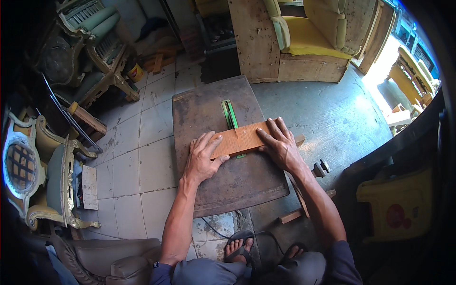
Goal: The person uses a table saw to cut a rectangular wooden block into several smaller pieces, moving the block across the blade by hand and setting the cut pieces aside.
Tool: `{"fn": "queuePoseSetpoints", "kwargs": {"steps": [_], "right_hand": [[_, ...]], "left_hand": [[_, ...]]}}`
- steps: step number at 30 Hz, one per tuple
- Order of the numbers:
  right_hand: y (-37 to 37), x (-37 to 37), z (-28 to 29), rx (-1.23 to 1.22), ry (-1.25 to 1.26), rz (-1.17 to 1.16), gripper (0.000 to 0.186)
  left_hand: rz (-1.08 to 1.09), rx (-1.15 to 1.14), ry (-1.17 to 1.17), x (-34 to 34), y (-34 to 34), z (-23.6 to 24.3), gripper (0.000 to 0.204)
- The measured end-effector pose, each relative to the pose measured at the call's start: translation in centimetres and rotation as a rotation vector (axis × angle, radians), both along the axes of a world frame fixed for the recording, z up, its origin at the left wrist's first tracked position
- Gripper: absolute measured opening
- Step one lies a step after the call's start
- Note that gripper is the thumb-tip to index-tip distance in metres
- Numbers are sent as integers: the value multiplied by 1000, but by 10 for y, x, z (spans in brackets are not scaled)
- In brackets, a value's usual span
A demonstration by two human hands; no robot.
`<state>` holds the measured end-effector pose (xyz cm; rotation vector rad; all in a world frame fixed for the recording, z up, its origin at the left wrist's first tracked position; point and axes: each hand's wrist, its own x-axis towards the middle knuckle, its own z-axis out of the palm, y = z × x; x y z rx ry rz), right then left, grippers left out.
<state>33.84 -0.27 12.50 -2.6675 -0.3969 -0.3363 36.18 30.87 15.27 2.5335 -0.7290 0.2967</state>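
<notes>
A reddish-brown wooden board (240, 138) lies crosswise on a worn brown table top (218, 185), over a long green slotted insert (229, 114) that shows beyond and below it. My left hand (203, 156) grips the board's left end, fingers bent over the upper face and thumb along the near edge. My right hand (281, 149) holds the right end the same way, fingers curved on top and thumb at the front edge. Whatever sits in the slot under the board is hidden.
Carved chair frames (80, 61) stand at left. A wooden armchair body with yellow seat (308, 35) is at back. A yellow plastic stool (394, 204) sits lower right, a brown padded piece (114, 254) lower left. A black cable (218, 232) runs by my sandalled feet.
</notes>
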Motion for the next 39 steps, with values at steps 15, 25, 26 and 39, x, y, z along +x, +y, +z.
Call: {"fn": "queuePoseSetpoints", "kwargs": {"steps": [15,25,26,39], "right_hand": [[0,13,-1,2,-5,15,60],[1,19,1,3,5,10,60],[1,19,1,2,14,6,60],[1,29,0,-2,-2,18,61]], "left_hand": [[-5,-20,-10,11,2,-3,70],[-21,-7,5,19,3,-2,71],[-19,-6,9,20,2,-3,71],[-9,5,17,26,2,-2,72]]}}
